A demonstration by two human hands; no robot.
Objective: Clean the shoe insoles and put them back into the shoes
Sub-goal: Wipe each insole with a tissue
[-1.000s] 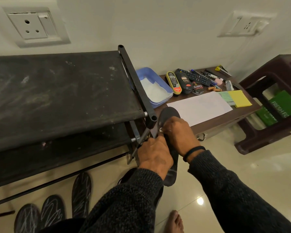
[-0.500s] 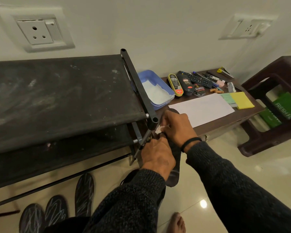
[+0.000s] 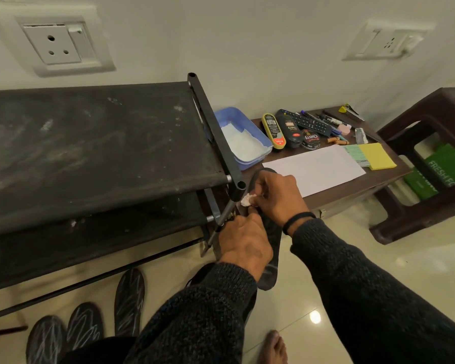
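Beside black shoe rack, left hand grips dark insole mid-length, held upright in air. Right hand pinches small white wad against insole's upper part. Three more insoles lie on floor under rack. Desk just behind.

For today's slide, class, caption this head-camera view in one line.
Right hand rubs a crumpled white wipe on a dark foam insole steadied by the left hand.
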